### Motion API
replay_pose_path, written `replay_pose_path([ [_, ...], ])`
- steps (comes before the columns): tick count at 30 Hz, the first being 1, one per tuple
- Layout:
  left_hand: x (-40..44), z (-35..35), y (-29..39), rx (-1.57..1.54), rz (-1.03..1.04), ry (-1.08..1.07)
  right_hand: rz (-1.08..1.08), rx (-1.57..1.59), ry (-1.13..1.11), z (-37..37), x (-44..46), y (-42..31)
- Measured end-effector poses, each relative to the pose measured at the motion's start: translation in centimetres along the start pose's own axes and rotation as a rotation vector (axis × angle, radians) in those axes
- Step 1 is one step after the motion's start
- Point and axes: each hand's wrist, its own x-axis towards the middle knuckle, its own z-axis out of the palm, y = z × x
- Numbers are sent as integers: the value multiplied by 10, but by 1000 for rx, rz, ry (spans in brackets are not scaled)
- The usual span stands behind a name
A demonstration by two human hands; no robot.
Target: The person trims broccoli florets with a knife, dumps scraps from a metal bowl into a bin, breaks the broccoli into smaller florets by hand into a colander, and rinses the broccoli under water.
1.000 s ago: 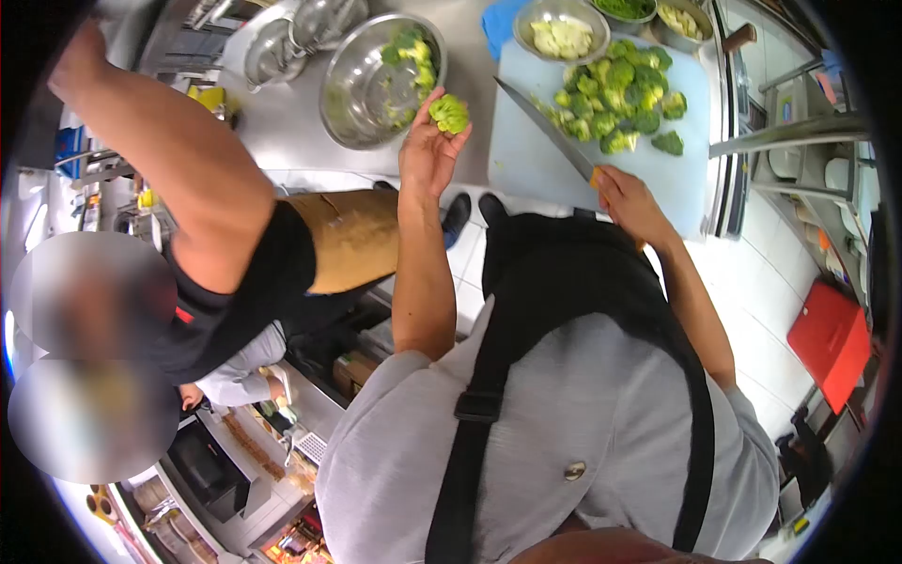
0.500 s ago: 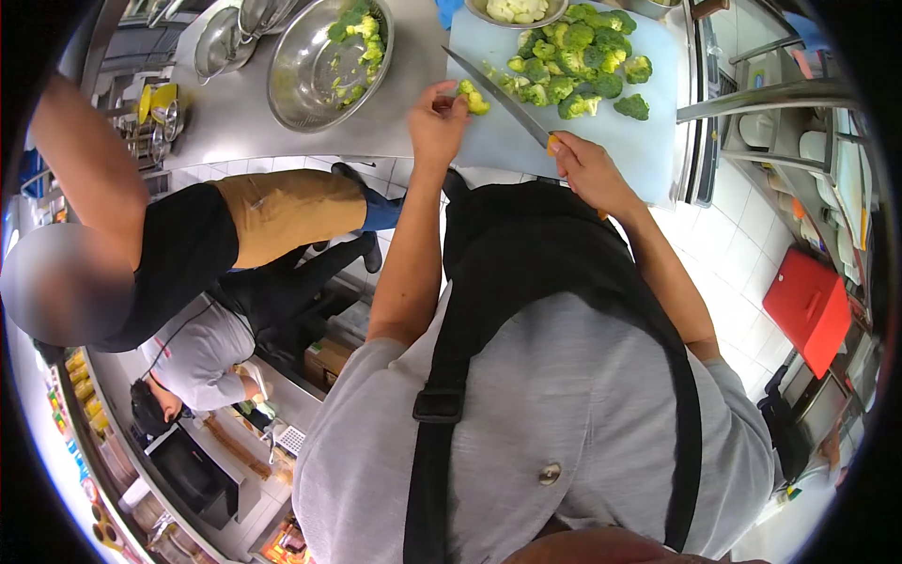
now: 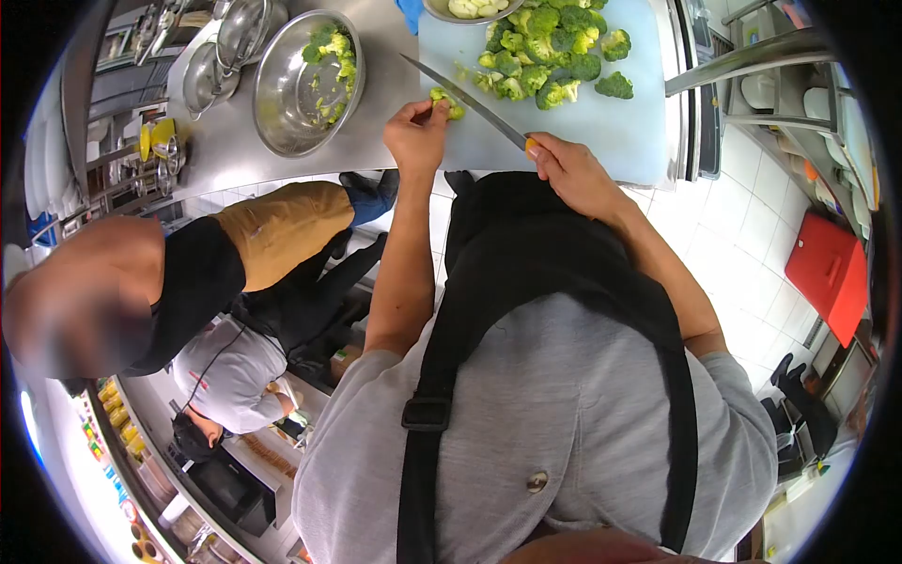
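Observation:
My right hand (image 3: 575, 172) is closed round the yellow handle of a long knife (image 3: 474, 105), whose blade slants up and left over the pale cutting board (image 3: 601, 141). At the board's left edge my left hand (image 3: 416, 137) pinches a small broccoli piece (image 3: 447, 103), close to the blade. A heap of cut broccoli florets (image 3: 545, 47) lies on the upper part of the board. Left of my left hand, a metal bowl (image 3: 272, 103) holds a few broccoli pieces.
A bowl of pale pieces (image 3: 474, 7) stands behind the board. Strainers (image 3: 209, 80) sit at the counter's left. A person in a brown apron (image 3: 291, 226) stands at left, another person (image 3: 230, 371) behind. A metal bar (image 3: 742, 58) crosses at right.
My left hand has turned over and brought the broccoli piece from beside the bowl down to the board near the blade. The view has shifted. The person at left has lowered an arm.

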Motion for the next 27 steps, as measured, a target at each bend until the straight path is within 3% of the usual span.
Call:
replay_pose_path([
  [10,0,7,9,-97,-7,24,18,-110,-1,1,-2,-13],
  [19,-5,7,24,-51,-56,28,-112,-225,72,16,14,-6],
  [22,-6,6,21,-77,-43,13,37,-130,-21,8,37,-7],
  [27,-25,-3,21,-263,59,8,50,-116,0,-2,36,-1],
])
